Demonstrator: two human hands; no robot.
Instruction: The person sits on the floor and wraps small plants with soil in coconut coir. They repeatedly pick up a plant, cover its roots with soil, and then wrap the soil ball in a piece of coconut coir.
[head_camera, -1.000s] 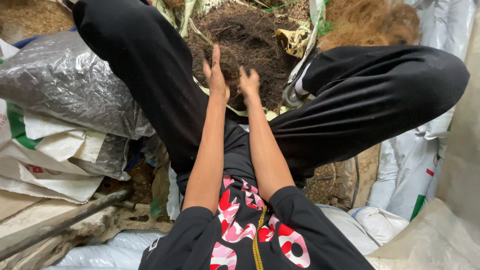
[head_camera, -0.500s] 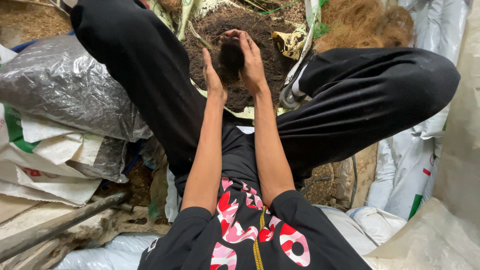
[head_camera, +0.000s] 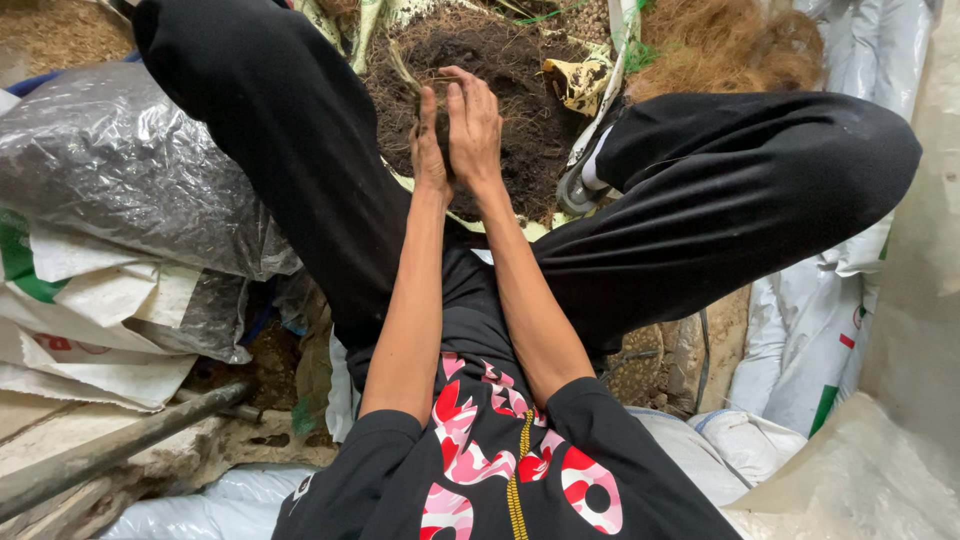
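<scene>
My left hand (head_camera: 428, 148) and my right hand (head_camera: 474, 128) are pressed together, palm to palm, over a heap of dark fibrous soil (head_camera: 520, 90). A clump of that soil with thin roots (head_camera: 428, 88) is squeezed between them; only its top shows above the fingers. Both arms reach forward between my legs in black trousers (head_camera: 300, 150).
A grey plastic sack (head_camera: 120, 180) and folded white woven bags (head_camera: 90, 310) lie at the left. A pile of brown coconut fibre (head_camera: 720, 45) sits at the top right. White sacks (head_camera: 810, 340) stand at the right. A grey pipe (head_camera: 110, 450) lies at the lower left.
My hands were spread on the soil a second ago. They scooped up a clump, lifted it, and have now closed together around it.
</scene>
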